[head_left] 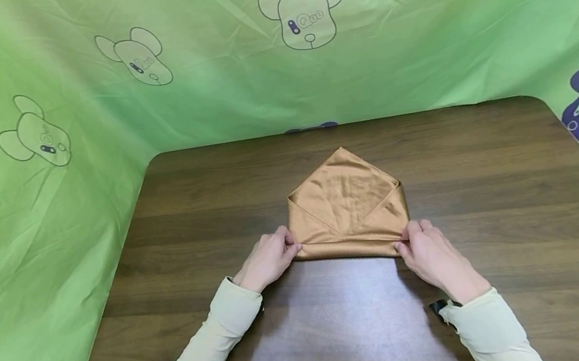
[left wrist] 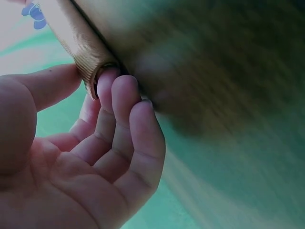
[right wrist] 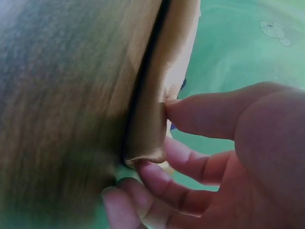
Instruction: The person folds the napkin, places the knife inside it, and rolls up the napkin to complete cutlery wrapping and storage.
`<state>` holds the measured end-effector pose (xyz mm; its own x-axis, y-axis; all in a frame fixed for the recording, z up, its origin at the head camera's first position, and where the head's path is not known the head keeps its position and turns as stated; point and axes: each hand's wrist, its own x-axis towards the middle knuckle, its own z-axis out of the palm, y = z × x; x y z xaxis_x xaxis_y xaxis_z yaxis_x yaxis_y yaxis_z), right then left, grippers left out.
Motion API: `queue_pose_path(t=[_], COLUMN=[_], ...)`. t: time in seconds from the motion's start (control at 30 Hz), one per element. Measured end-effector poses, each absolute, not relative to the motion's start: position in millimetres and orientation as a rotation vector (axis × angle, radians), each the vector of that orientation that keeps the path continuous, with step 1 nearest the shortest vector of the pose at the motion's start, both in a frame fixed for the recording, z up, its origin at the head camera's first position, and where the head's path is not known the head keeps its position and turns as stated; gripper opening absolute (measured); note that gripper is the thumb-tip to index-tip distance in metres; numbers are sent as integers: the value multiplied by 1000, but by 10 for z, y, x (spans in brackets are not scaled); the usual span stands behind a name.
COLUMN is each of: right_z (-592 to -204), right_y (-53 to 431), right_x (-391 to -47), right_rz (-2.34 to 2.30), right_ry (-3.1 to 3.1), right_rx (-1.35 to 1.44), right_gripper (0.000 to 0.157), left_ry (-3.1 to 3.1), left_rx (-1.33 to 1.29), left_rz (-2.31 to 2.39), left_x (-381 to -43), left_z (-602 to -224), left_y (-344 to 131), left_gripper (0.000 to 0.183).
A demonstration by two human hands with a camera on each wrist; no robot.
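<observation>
A shiny copper-brown cloth lies folded on the table in an envelope shape, its point facing the far side. Along its near edge runs a narrow rolled fold. My left hand pinches the left end of that fold between thumb and fingers; in the left wrist view a fingertip sits inside the open end of the rolled cloth. At the opposite end, my right hand pinches the fold, thumb on top of the cloth and fingers at its end.
The dark wood-grain table extends around the cloth on all sides. A green curtain with printed bear heads hangs behind the table and along its sides. A small black item shows at the right cuff.
</observation>
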<state>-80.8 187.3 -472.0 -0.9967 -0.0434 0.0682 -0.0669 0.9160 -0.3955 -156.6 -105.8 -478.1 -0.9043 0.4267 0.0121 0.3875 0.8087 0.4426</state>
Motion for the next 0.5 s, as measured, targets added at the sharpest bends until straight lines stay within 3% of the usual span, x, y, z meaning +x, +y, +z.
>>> queue_pose_path(t=[0.3, 0.5], right_z=[-4742, -4784], right_y=[1829, 1827], right_x=[-813, -810], right_rz=[511, 482], right_ry=[-2953, -2867], right_rx=[156, 207], right_gripper=[5, 6], left_ry=[2926, 2947], left_rx=[675, 689], left_rz=[583, 576], left_x=[-1590, -1585], left_z=[-4765, -4780], left_y=[-1051, -1054], left_gripper=[16, 14])
